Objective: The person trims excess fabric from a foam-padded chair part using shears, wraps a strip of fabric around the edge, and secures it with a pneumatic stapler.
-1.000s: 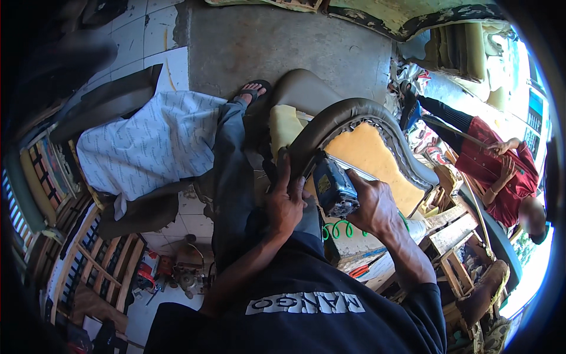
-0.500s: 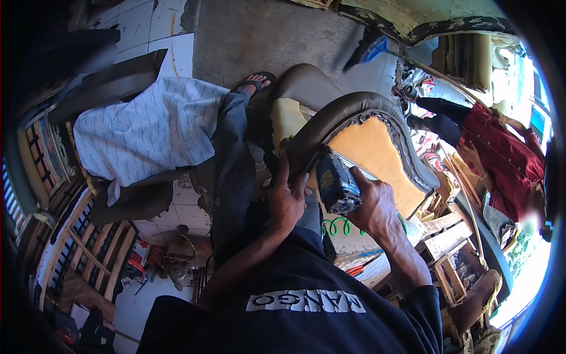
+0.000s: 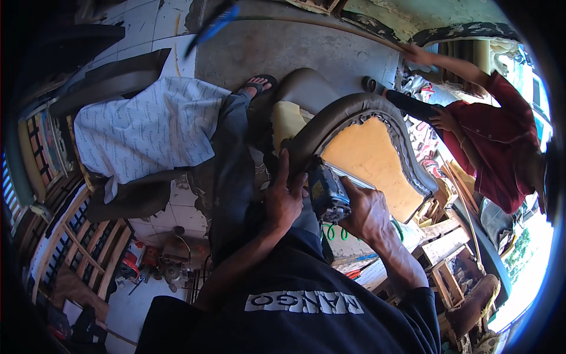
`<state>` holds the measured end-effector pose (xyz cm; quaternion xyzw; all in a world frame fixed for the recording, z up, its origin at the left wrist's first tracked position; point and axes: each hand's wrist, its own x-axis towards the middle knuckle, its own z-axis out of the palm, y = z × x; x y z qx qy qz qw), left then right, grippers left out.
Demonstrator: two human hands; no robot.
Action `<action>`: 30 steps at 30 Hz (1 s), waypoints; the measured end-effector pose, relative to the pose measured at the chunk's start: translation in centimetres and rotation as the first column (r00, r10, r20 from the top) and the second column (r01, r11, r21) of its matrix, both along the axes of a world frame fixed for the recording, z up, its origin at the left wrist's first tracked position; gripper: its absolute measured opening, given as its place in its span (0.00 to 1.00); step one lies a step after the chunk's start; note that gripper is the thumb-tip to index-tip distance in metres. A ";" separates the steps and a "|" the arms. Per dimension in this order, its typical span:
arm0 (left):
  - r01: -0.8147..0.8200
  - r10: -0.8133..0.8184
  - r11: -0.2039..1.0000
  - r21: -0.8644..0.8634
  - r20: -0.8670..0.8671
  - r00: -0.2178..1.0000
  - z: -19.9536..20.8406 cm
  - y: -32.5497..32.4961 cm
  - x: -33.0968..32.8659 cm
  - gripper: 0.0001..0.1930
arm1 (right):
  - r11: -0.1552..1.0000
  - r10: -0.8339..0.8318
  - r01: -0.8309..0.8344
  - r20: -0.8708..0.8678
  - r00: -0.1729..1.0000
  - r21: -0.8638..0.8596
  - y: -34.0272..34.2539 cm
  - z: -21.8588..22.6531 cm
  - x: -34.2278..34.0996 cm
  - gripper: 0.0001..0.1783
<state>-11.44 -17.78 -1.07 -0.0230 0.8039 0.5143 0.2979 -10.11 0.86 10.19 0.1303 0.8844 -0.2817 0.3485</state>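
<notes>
A curved chair back point(image 3: 345, 113) stands before me, its rim wrapped in dark brown leather-like cover with gathered edges around a yellow-orange inner panel point(image 3: 371, 154). At its lower left end my left hand point(image 3: 284, 199) grips the covered rim, index finger stretched along it and thumb on the inner side. My right hand point(image 3: 367, 213) is closed around a worn blue staple gun point(image 3: 328, 193), whose nose points at the rim's inner edge, close to my left thumb. The exact contact point is hidden. Below the gun hangs a green coiled air hose point(image 3: 338, 231).
At right, a person in a dark red shirt point(image 3: 489, 138) holds a long-handled blue broom point(image 3: 218, 25) reaching across the concrete floor. Patterned white fabric point(image 3: 147, 127) is draped at left. Wooden frames point(image 3: 97, 253) stand lower left; scrap wood point(image 3: 448, 242) is piled at right.
The staple gun and my right hand have shifted slightly left, nearer my left hand. The broom head has swung far to the left as the other person stretched out an arm.
</notes>
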 end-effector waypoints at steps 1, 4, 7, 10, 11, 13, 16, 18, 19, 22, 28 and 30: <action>0.002 -0.002 1.000 -0.005 -0.003 1.000 -0.2 0.0 0.0 0.38 | 1.000 -0.009 0.008 0.044 0.999 0.019 -0.1 0.1 -0.6 0.39; 0.011 -0.011 1.000 -0.010 -0.012 1.000 -0.3 -0.3 0.8 0.38 | 0.999 -0.024 0.020 0.078 0.997 0.044 -0.4 0.3 -0.7 0.38; 0.035 -0.036 0.999 -0.021 -0.061 0.998 -0.3 -0.3 0.8 0.39 | 0.997 -0.012 0.011 0.012 1.000 0.075 -0.6 -0.2 0.3 0.36; -0.022 0.016 0.998 0.061 0.097 0.995 -0.5 -0.3 -0.4 0.39 | 0.997 -0.036 0.034 0.027 0.999 0.072 -0.6 -0.4 -0.4 0.34; -0.042 0.028 0.995 0.086 0.159 0.987 -0.3 -0.6 -0.4 0.39 | 0.997 -0.071 0.067 0.092 0.993 0.045 -0.6 -0.3 -1.0 0.34; -0.006 -0.006 0.996 0.085 0.140 0.990 -0.3 -1.2 -0.1 0.39 | 0.997 -0.034 0.032 0.038 0.999 0.069 -0.6 -0.3 0.4 0.33; 0.043 -0.052 0.997 0.059 0.163 0.985 -0.1 -1.2 -0.7 0.39 | 0.999 -0.049 0.050 0.080 0.996 -0.004 -0.6 0.5 0.4 0.33; 0.061 -0.067 0.997 0.040 0.148 0.987 0.1 -1.5 -0.5 0.38 | 0.999 -0.044 0.046 0.076 0.996 -0.017 -1.2 0.3 1.2 0.34; 0.077 -0.080 0.997 0.033 0.124 0.989 0.1 -1.4 -0.7 0.38 | 0.999 -0.037 0.038 0.062 0.997 -0.018 -1.3 0.1 1.4 0.34; 0.036 -0.045 0.998 0.047 0.213 0.976 0.2 -1.2 -1.0 0.38 | 0.999 -0.049 0.050 0.054 0.997 -0.021 -1.5 0.2 1.0 0.35; 0.038 -0.050 0.996 0.081 0.147 0.988 -0.2 -1.4 -0.7 0.38 | 0.998 -0.038 0.041 0.079 0.996 -0.042 -1.4 0.1 0.9 0.34; 0.044 -0.054 0.997 0.064 0.169 0.984 0.1 -1.2 -0.9 0.38 | 0.998 -0.039 0.044 0.085 0.996 -0.052 -1.4 -0.1 1.1 0.34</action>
